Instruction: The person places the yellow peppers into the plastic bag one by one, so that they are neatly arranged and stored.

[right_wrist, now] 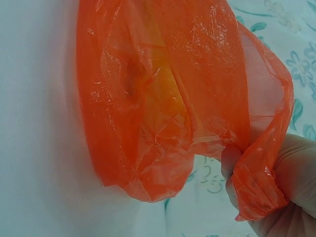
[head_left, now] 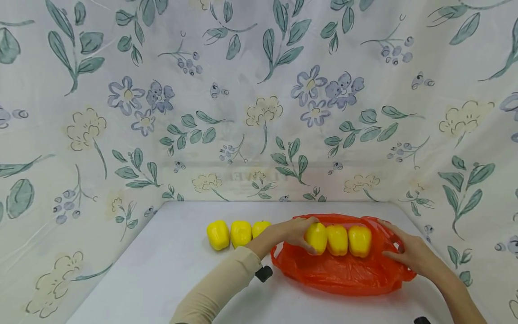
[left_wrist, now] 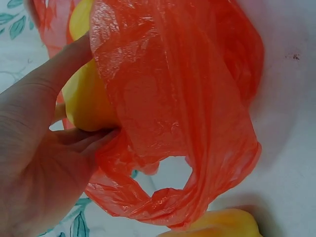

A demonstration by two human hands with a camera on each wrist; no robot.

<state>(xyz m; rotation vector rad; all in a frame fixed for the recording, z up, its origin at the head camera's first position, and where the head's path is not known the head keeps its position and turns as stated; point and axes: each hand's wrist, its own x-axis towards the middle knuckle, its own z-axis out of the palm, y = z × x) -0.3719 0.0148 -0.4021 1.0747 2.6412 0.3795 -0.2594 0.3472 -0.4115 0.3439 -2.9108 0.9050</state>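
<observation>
My left hand [head_left: 294, 231] grips a yellow bell pepper [head_left: 317, 239] at the left of the open mouth of a red plastic bag [head_left: 340, 276]. Two more bell peppers, a middle one [head_left: 337, 240] and a right one [head_left: 359, 241], sit beside it in a row in the bag. In the left wrist view the thumb and fingers are around the gripped pepper [left_wrist: 86, 98], partly behind the red plastic. My right hand [head_left: 417, 254] holds the bag's right side; in the right wrist view its fingers pinch the bunched handle [right_wrist: 259, 185].
Left of the bag, three more yellow bell peppers stand in a row on the white table [head_left: 133, 279]: one at the left [head_left: 218, 235], one in the middle [head_left: 240, 233], and a third [head_left: 260, 228] partly behind my left arm. A flower-patterned curtain [head_left: 259, 135] surrounds the table's back and sides.
</observation>
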